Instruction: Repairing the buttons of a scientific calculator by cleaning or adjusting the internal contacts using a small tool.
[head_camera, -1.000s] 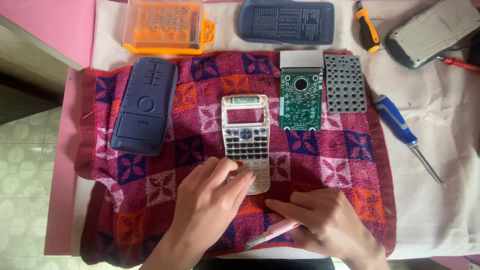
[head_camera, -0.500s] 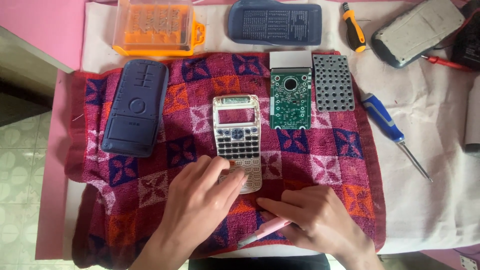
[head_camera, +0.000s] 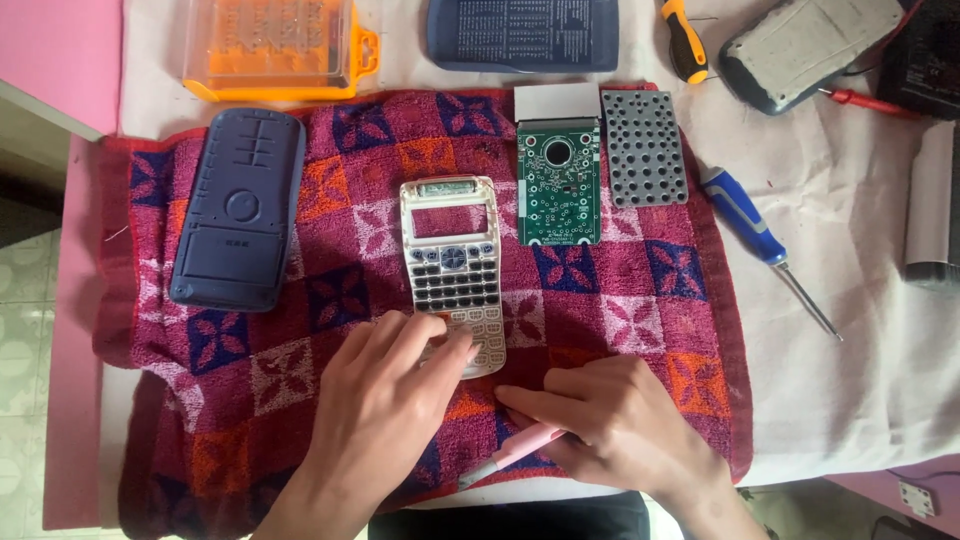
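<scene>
A cream calculator front panel (head_camera: 452, 260) with an empty screen window lies face up on a red patterned towel (head_camera: 620, 310). My left hand (head_camera: 385, 400) rests on the towel with its fingertips on the panel's lower keys. My right hand (head_camera: 610, 425) sits just right of it, low on the towel, closed around a thin pink tool (head_camera: 520, 448) that points left. A green circuit board (head_camera: 558, 180) and a grey rubber keypad mat (head_camera: 645, 148) lie side by side above the right hand. A dark blue back cover (head_camera: 240, 210) lies at the towel's left.
An orange screwdriver-bit case (head_camera: 275, 50) and a second dark blue cover (head_camera: 525, 35) sit beyond the towel. A blue-handled screwdriver (head_camera: 765, 245) lies on white cloth at right, with a yellow-handled one (head_camera: 685, 40), a grey device (head_camera: 810, 50) and a red probe (head_camera: 865, 100) behind.
The view has shifted slightly, so everything sits a little lower and left in frame. Both hands stay near the panel's lower end, the right still holding the pink tool.
</scene>
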